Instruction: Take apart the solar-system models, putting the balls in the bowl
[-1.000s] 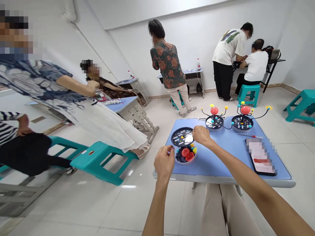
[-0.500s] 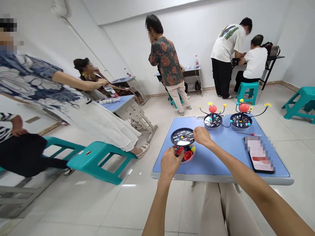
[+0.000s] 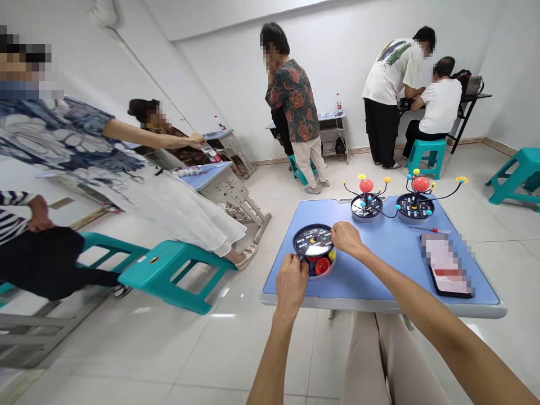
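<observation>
Watching remotely, I saw the right hand (image 3: 347,237) gripping the lid (image 3: 313,240) by its rim; the left hand (image 3: 291,284) pinched at its near edge, on what I couldn't tell. Round, black and printed, the lid partly blocked the bowl (image 3: 328,273) underneath, on the blue desk (image 3: 360,281). Farther off stood two planet models (image 3: 367,206); a screwdriver (image 3: 433,229) and phone (image 3: 447,264) lay right.

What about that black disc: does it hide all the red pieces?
No, a red piece shows in the bowl below the black disc.

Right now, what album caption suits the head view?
Right hand grips a dark disc above a tub of colorful parts, left hand close by; two orbit models behind.
</observation>
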`<state>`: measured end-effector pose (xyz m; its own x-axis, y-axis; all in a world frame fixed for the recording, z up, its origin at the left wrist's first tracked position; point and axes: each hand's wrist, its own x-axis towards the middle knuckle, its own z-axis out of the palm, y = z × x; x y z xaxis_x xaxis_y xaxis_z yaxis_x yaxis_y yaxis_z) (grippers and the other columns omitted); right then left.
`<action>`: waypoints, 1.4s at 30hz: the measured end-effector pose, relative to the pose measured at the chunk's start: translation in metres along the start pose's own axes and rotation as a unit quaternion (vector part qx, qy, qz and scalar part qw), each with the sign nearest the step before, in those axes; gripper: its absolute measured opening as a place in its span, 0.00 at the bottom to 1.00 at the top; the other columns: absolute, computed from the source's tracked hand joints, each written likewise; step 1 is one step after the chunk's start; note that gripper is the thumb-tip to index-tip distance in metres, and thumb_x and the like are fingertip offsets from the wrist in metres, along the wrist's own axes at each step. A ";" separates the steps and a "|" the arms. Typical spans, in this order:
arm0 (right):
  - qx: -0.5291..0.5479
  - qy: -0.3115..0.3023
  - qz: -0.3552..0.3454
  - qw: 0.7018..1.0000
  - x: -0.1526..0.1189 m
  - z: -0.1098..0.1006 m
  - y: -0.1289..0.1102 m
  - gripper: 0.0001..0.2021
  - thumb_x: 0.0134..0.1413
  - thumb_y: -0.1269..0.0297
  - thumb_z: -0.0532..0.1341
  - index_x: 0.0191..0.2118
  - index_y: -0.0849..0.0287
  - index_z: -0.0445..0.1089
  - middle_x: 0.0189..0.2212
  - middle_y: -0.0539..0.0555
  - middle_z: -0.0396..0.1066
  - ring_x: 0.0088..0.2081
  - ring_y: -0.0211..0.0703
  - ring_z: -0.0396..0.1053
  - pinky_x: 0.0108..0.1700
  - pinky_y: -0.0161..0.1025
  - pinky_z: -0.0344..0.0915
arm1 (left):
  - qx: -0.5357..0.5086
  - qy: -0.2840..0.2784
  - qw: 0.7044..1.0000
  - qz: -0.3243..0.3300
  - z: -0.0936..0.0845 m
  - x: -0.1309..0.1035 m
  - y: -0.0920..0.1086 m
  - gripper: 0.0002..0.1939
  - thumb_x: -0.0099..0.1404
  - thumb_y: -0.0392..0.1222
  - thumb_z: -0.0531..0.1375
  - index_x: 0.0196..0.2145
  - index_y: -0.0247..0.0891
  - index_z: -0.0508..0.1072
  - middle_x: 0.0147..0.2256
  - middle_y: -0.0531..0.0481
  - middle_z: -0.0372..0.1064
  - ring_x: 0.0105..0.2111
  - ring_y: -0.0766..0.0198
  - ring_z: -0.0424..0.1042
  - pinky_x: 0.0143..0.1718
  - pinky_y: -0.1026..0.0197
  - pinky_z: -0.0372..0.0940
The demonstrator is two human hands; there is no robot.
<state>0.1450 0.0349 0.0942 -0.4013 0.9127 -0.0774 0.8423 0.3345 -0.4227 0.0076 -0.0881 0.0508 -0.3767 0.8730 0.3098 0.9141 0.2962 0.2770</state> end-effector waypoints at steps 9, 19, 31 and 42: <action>0.009 0.009 0.006 1.000 0.002 0.000 0.003 0.17 0.61 0.69 0.48 0.38 0.59 0.76 0.40 0.61 0.77 0.41 0.48 0.74 0.33 0.36 0.58 | 0.077 -0.032 0.988 0.129 -0.008 0.006 0.005 0.24 0.61 0.26 0.51 0.45 0.47 0.78 0.41 0.43 0.69 0.40 0.54 0.65 0.38 0.57 0.61; 0.004 -0.003 -0.009 1.000 0.000 0.001 0.006 0.17 0.61 0.70 0.48 0.39 0.59 0.76 0.40 0.62 0.77 0.42 0.48 0.74 0.34 0.36 0.58 | 0.055 -0.052 0.988 0.136 -0.020 0.008 0.003 0.13 0.61 0.36 0.55 0.31 0.40 0.80 0.37 0.41 0.71 0.39 0.50 0.64 0.39 0.52 0.62; -0.069 -0.001 -0.050 0.996 -0.011 0.005 -0.002 0.16 0.60 0.72 0.50 0.39 0.59 0.76 0.38 0.62 0.78 0.41 0.49 0.75 0.34 0.37 0.60 | -0.176 0.100 0.979 -0.023 -0.010 0.004 -0.020 0.16 0.65 0.38 0.49 0.37 0.39 0.76 0.36 0.47 0.74 0.36 0.60 0.72 0.42 0.57 0.67; -0.130 -0.030 -0.070 0.989 -0.022 0.011 -0.007 0.15 0.59 0.72 0.54 0.48 0.62 0.75 0.43 0.67 0.76 0.47 0.49 0.74 0.44 0.37 0.64 | -0.147 0.086 0.985 -0.010 0.030 -0.002 -0.012 0.21 0.69 0.40 0.46 0.52 0.33 0.73 0.55 0.37 0.68 0.57 0.53 0.66 0.60 0.48 0.61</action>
<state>0.1441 0.0095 0.0894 -0.5349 0.8400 -0.0916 0.8378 0.5131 -0.1867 0.0020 -0.0819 0.0194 -0.4369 0.7826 0.4435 0.8330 0.1660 0.5277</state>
